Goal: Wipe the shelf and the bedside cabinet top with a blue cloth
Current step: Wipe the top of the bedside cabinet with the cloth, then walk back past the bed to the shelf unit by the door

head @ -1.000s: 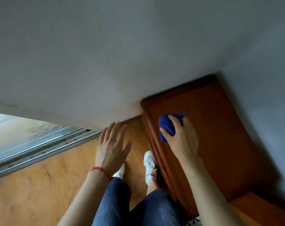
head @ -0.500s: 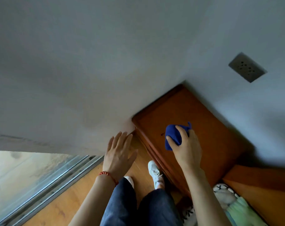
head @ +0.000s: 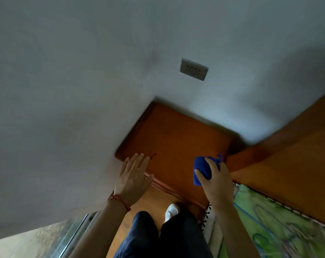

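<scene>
fingers (head: 201,176) grip blue cloth (head: 200,169) | wooden cabinet top (head: 176,140) | grey wall (head: 83,71)

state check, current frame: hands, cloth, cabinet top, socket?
right hand: grips the blue cloth, at the cabinet top's right front part
blue cloth: bunched, held against the cabinet top
left hand: open, fingers straight, holds nothing, over the cabinet's left front corner
bedside cabinet top: bare except for a small dark mark near the left hand
wall socket: nothing plugged in
</scene>
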Motion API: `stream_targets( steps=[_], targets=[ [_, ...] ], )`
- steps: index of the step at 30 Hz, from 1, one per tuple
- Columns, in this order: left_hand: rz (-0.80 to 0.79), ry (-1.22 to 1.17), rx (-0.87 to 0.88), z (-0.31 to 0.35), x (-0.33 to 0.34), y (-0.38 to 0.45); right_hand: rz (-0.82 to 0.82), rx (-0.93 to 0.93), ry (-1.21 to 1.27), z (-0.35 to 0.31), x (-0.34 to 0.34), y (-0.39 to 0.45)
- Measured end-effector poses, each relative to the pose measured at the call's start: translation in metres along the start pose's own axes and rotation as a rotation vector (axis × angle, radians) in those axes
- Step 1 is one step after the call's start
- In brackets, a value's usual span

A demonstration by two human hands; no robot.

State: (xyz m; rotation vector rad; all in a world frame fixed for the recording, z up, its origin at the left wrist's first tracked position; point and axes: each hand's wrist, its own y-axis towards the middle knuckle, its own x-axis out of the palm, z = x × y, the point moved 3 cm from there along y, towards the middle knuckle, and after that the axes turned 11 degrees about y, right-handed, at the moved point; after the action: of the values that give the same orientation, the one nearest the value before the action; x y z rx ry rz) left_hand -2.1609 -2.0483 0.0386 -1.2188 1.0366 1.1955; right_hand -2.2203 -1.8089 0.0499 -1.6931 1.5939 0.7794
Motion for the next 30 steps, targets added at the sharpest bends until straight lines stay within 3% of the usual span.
stream_targets(
  steps=[10,22,30],
  targets=[
    [-0.089,0.089,0.321,0.086,-0.009,0.046,0.125,0.252,-0.056,0.065,-0.057,-0.034],
    [-0.017,0.175,0.977,0.192,-0.019,0.106,0.569,0.721,0.041,0.096,-0.094,-0.119],
    [-0.023,0.235,1.329,0.244,-0.017,0.073,0.747,1.027,0.009,0.081,-0.086,-0.219]
  ],
)
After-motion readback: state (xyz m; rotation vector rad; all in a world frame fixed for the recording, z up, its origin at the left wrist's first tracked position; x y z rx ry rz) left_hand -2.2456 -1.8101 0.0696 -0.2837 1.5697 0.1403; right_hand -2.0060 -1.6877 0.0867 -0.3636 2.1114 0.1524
